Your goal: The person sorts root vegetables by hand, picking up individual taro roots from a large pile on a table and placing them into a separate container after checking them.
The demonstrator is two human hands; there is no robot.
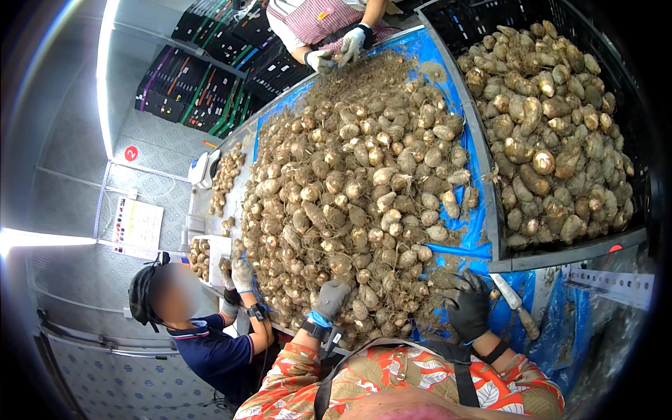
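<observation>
Hand-picking through the pile of roots [336,203] seems under way: the left hand [332,301] is touching its six o'clock edge, the right hand [467,306] is resting at five; whether either is gripping, I cannot tell. Picking is probably calling for fingertip care. Blue sheeting [477,227] is leaving a narrow strip at three o'clock, the crate [567,253] is walling off two, and a knife [516,302] is crowding four.

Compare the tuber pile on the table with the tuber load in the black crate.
The table pile spreads over blue sheeting; the crate load is walled in by the black crate. The table pile fills more of the view than the crate load. Loose roots gather at the table pile's far end; the crate load shows few. Both hold brown, rough tubers, some pale-ended.
</observation>
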